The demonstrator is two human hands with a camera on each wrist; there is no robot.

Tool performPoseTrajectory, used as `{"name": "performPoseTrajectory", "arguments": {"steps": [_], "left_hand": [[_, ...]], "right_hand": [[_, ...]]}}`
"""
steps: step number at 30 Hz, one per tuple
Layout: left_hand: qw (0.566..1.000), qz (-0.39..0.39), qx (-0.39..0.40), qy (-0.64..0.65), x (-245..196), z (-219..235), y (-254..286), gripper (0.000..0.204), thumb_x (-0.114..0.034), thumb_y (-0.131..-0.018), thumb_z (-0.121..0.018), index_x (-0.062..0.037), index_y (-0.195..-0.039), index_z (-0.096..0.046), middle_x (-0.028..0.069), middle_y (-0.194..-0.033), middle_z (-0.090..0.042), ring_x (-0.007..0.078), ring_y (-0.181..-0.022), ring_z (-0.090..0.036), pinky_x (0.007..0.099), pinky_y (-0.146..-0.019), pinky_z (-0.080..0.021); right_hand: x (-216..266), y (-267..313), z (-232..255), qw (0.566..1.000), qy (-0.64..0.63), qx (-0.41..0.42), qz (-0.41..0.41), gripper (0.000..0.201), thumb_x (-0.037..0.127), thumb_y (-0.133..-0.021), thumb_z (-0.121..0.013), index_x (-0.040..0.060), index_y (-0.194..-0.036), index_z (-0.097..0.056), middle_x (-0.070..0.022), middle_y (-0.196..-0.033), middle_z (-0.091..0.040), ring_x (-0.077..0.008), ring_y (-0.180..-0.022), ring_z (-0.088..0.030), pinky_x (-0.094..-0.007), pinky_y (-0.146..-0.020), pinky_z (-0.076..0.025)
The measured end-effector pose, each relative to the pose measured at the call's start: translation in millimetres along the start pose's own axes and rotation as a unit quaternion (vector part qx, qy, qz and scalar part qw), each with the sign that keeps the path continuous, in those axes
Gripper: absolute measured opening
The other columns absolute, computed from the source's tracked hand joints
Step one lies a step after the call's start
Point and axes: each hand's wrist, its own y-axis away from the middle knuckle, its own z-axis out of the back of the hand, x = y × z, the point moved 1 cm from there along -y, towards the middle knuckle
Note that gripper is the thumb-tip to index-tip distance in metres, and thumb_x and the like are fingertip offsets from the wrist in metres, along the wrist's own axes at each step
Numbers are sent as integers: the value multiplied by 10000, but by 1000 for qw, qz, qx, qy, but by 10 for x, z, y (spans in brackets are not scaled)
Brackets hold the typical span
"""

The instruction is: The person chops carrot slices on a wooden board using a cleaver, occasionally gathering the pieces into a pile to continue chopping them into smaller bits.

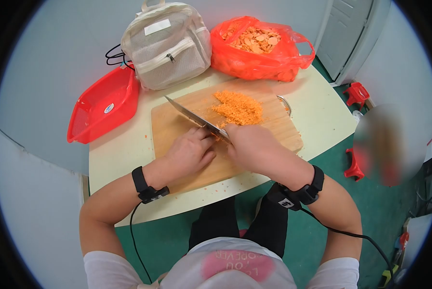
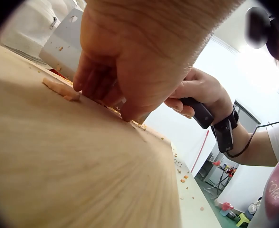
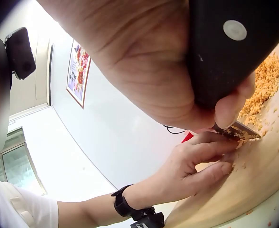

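My right hand point(image 1: 254, 144) grips the black handle point(image 3: 225, 47) of a kitchen knife point(image 1: 192, 113), whose broad blade slants across the cutting board toward the far left. Against the near side of the blade, my left hand point(image 1: 189, 150) holds down carrot slices with bent fingertips; the hand mostly hides them. One carrot slice point(image 2: 61, 89) shows on the wood beside those fingers. Beyond the knife lies a heap of finely chopped carrot point(image 1: 240, 108) on the wooden cutting board point(image 1: 177, 180). Orange crumbs cling to the blade point(image 3: 241, 133).
Behind the board stand a mesh backpack point(image 1: 170, 43) and a red plastic bag point(image 1: 254, 67) full of carrot slices. A red basket point(image 1: 102, 106) sits at the table's left edge. Carrot crumbs dot the pale table point(image 1: 114, 168). Red stools point(image 1: 354, 166) stand on the floor to the right.
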Motion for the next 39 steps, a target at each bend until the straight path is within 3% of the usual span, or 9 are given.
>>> {"name": "performPoseTrajectory", "arguments": {"steps": [3, 6, 9, 15, 25, 27, 35, 39], "left_hand": [[1000, -2, 4, 3, -12, 34, -15, 289, -174, -772, -654, -44, -1029, -662, 134, -1097, -615, 327, -1006, -574, 409, -873, -489], [1000, -5, 23, 2, -31, 38, -25, 300, -170, -770, -654, -30, -1035, -656, 146, -1097, -614, 339, -1010, -566, 417, -875, -486], [1000, -22, -18, 14, -41, 17, -34, 305, -169, -769, -657, -15, -1032, -650, 161, -1095, -612, 355, -995, -568, 430, -877, -483], [1000, -6, 9, 15, -47, 53, 25, 301, -178, -778, -656, -2, -1023, -645, 172, -1083, -612, 349, -995, -583, 420, -872, -489], [1000, 6, 15, -1, -44, 21, 26, 303, -190, -781, -651, -25, -1035, -649, 167, -1084, -607, 340, -1018, -579, 412, -877, -493], [1000, 5, 12, 1, -48, 35, 30, 304, -190, -780, -652, -27, -1037, -651, 168, -1089, -606, 341, -1022, -576, 415, -879, -491], [999, 10, 28, 17, -97, 57, 2, 300, -179, -781, -647, -14, -1031, -651, 190, -1101, -603, 365, -1017, -566, 426, -889, -479], [1000, -8, -2, 9, -93, 52, 56, 312, -182, -783, -644, -10, -1044, -643, 198, -1091, -603, 368, -1011, -570, 427, -885, -482]], "right_hand": [[49, -15, 44, 999, 31, 23, -19, 176, 137, -826, -580, 7, -943, -601, -208, -824, -665, -375, -811, -657, -453, -690, -518], [4, -83, -79, 999, 30, -12, 13, 156, 124, -834, -534, 5, -931, -561, -221, -773, -645, -398, -754, -642, -487, -670, -499], [73, -178, -81, 999, 29, -14, 25, 157, 124, -842, -527, 13, -942, -573, -216, -791, -654, -390, -775, -648, -483, -685, -503], [6, -221, -115, 999, -7, -46, 21, 150, 131, -837, -529, 17, -919, -583, -213, -797, -651, -396, -795, -638, -494, -708, -494], [30, 54, -1, 999, 34, -25, 20, 147, 137, -827, -543, 7, -890, -572, -216, -743, -633, -409, -716, -628, -497, -649, -493], [58, 47, -3, 998, 58, -13, 7, 153, 134, -816, -593, 15, -910, -612, -197, -798, -672, -359, -788, -669, -450, -683, -524], [89, -136, -109, 999, 39, -31, 22, 169, 131, -808, -594, 19, -930, -627, -197, -830, -674, -364, -822, -666, -451, -701, -525], [71, -161, -85, 999, 24, -33, 15, 186, 144, -811, -590, 29, -951, -630, -180, -850, -677, -364, -843, -661, -450, -734, -519]]}}
